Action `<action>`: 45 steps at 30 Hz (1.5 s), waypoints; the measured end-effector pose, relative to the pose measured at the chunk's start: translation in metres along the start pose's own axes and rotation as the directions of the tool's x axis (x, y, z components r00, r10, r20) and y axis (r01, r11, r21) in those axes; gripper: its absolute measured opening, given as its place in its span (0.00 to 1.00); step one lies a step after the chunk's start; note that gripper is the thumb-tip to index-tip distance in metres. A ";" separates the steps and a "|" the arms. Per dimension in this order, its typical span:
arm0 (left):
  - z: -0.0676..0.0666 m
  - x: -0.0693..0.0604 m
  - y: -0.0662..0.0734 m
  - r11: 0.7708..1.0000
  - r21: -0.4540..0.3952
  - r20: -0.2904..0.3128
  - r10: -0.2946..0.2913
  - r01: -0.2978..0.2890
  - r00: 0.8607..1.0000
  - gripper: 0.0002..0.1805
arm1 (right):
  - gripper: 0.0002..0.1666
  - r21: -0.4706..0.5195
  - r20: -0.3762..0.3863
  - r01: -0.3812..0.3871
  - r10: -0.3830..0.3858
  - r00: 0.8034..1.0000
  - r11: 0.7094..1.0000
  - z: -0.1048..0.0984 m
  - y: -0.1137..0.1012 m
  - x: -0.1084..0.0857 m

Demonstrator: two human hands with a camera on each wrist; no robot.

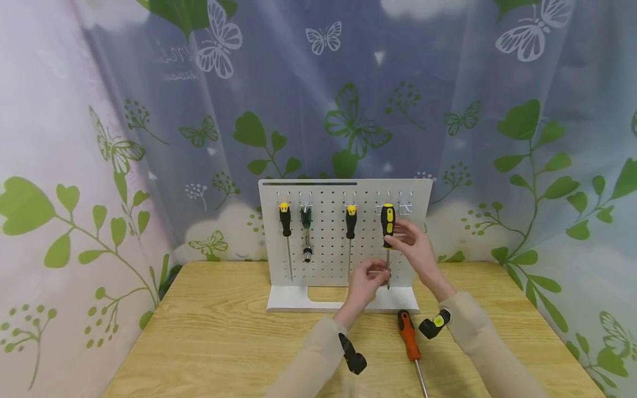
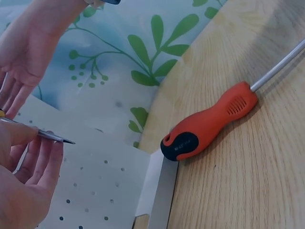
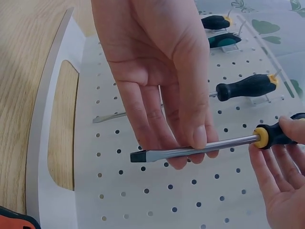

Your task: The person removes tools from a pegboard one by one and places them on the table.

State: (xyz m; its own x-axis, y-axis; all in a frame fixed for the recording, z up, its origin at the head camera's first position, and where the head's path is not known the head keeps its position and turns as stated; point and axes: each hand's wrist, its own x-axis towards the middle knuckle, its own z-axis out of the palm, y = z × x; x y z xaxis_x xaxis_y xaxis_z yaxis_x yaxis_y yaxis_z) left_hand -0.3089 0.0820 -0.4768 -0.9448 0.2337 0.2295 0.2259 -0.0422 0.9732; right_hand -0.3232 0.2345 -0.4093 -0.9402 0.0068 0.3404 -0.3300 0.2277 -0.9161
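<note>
My fingers pinched a black-and-yellow screwdriver (image 1: 388, 221), its tip pointing down before a white pegboard (image 1: 328, 232): my right hand (image 1: 417, 251) gripped the handle, my left hand (image 1: 365, 283) the shaft near the tip. Three more drivers (image 1: 351, 225) hung left of it. An orange-handled screwdriver (image 1: 409, 337) lay on the wood-grain surface (image 1: 214, 309); leaf-and-butterfly curtains (image 1: 278, 77) surrounded it. Both forearms reached forward, right hand higher.

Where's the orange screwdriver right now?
In the head view, the orange screwdriver lies on the table, right of centre, in front of the pegboard, handle toward it.
</note>
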 end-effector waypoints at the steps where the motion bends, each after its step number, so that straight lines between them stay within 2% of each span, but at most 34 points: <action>1: 0.000 -0.001 0.001 1.000 -0.013 0.006 0.001 -0.001 1.000 0.11 | 0.32 0.001 0.003 -0.003 0.003 1.000 1.000 -0.001 -0.001 -0.001; 6: 0.000 -0.007 0.005 0.998 -0.069 0.031 0.010 -0.008 0.999 0.11 | 0.33 0.008 0.016 -0.019 0.019 1.000 1.000 -0.003 -0.007 -0.005; 11: 0.000 -0.012 0.007 0.996 -0.090 0.052 0.009 -0.004 0.999 0.11 | 0.33 -0.003 0.023 -0.037 0.037 0.999 0.999 -0.006 -0.012 -0.013; 19: -0.001 -0.022 0.011 0.996 -0.091 0.075 0.023 -0.016 0.997 0.13 | 0.33 0.024 0.037 -0.016 0.015 0.999 1.000 -0.008 -0.017 -0.024; 27: -0.001 -0.042 0.008 0.994 -0.111 0.100 -0.004 0.015 0.995 0.13 | 0.34 0.016 0.048 -0.047 0.046 0.998 0.999 -0.010 -0.016 -0.045; 35: -0.001 -0.064 0.001 0.985 -0.159 0.143 -0.038 0.060 0.989 0.13 | 0.37 -0.022 0.050 -0.131 0.132 0.990 0.991 -0.011 -0.013 -0.064; 45: 0.001 -0.083 -0.009 0.979 -0.169 0.145 -0.093 0.117 0.985 0.13 | 0.36 -0.010 0.064 -0.167 0.167 0.984 0.986 -0.004 0.000 -0.078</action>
State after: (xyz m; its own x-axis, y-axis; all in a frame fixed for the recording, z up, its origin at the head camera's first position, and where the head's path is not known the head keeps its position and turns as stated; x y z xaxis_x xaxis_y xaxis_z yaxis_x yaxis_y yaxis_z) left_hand -0.2319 0.0637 -0.5042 -0.9175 0.3746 0.1337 0.0703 -0.1782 0.9815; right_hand -0.2496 0.2381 -0.4344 -0.9856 -0.0173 0.1684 -0.1678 0.2334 -0.9578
